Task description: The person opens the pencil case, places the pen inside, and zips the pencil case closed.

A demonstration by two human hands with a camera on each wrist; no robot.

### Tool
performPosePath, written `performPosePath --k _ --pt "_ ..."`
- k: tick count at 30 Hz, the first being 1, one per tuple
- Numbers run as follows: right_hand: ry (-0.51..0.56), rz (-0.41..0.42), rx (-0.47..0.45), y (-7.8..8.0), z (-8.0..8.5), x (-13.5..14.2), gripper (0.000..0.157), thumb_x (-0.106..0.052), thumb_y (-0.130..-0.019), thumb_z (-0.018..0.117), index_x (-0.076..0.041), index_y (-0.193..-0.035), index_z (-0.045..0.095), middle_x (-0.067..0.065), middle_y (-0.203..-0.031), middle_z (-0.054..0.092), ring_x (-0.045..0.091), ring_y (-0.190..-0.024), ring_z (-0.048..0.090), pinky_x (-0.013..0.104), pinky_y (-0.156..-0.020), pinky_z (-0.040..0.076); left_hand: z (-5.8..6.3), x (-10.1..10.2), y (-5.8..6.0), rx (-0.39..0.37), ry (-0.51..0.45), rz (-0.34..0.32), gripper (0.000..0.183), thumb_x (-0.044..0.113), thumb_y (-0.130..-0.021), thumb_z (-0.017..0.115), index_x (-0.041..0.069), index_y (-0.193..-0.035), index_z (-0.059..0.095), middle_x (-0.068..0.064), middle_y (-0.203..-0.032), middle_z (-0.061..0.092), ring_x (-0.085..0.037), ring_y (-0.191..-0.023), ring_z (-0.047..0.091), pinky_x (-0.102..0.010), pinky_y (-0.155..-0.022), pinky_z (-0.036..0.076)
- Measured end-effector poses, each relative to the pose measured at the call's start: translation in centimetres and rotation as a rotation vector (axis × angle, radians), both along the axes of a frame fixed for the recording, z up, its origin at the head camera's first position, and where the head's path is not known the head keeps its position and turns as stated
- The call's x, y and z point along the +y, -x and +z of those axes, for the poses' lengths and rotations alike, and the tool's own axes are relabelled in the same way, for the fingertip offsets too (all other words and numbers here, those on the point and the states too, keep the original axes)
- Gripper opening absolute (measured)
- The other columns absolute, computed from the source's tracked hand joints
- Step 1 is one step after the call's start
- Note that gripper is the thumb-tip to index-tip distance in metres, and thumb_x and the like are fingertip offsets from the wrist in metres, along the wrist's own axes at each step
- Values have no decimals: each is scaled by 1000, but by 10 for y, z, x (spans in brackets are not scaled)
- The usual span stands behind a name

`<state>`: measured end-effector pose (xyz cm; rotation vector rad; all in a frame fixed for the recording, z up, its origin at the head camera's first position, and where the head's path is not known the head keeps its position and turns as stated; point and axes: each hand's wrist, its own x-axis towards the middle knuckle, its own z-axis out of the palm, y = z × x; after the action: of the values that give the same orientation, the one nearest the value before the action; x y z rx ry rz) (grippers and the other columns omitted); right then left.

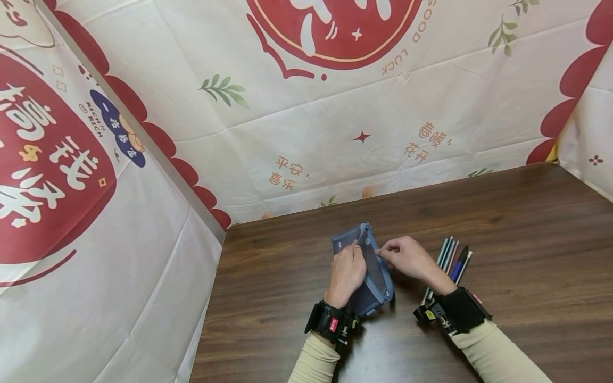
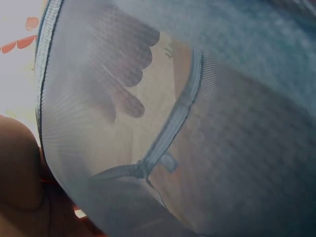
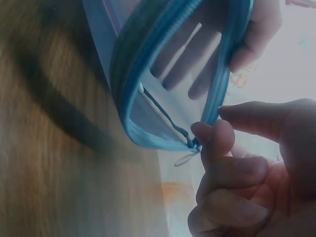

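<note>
A blue pencil pouch [image 1: 375,282] with see-through mesh sides is held above the table, its zipped mouth spread apart. My left hand [image 1: 348,268] grips one side; in the right wrist view its fingers [image 3: 182,69] show through the mesh, with the thumb over the zip edge. At the opposite rim, my right hand [image 1: 407,256] pinches the edge between thumb and forefinger. Close by these fingertips, a small loop [image 3: 186,159] hangs at the end of the zip [image 3: 217,84]. Mesh fills most of the left wrist view, with the zip tape [image 2: 173,123] crossing it.
Several pens and pencils [image 1: 452,255] lie in a bunch on the brown wooden table [image 1: 527,239], partly behind my right wrist. A printed white cloth [image 1: 311,122] hangs along the table's back edge, and another cloth [image 1: 158,255] covers the left side.
</note>
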<state>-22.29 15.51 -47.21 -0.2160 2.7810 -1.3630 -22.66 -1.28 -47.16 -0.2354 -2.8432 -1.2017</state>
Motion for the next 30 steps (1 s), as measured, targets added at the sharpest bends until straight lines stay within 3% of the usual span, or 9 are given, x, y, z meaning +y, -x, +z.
performPosePath --k 20,23,25,27,30 --pt "-31 -39 -7 -1 10 17 29 -23 -94 55 -2 -95 74 14 -79 70 19 -61 56 32 -54 43 -1 -3 1 14 -25 -8 46 26 -102 30 6 -120 67 -10 -131 61 -27 -114 56 -47 -91 49" --pt "-44 -44 7 -3 10 23 30 -26 -93 56 -3 -94 75 13 -79 69 17 -59 53 31 -53 42 -2 -4 1 29 -36 -12 47 26 -102 30 6 -116 70 -10 -131 61 -28 -98 62 -43 -82 51" --pt "-51 -51 12 -5 10 28 31 -28 -93 57 -3 -92 74 13 -78 69 16 -58 52 31 -52 41 -3 -4 1 31 -33 -14 47 27 -102 29 8 -117 70 -8 -131 61 -27 -98 62 -41 -80 50" --pt "-53 -53 6 -8 9 34 34 -31 -93 56 -2 -91 74 12 -76 67 17 -58 50 31 -52 40 -3 -4 2 32 -36 -19 47 27 -102 29 8 -120 68 -9 -132 61 -26 -99 62 -41 -81 50" --pt "-73 -47 0 -13 10 45 36 -33 -94 55 -2 -91 72 11 -74 65 17 -59 49 31 -53 38 -2 -4 2 30 -34 -17 48 28 -102 29 7 -116 70 -9 -132 61 -24 -116 55 -43 -88 49"
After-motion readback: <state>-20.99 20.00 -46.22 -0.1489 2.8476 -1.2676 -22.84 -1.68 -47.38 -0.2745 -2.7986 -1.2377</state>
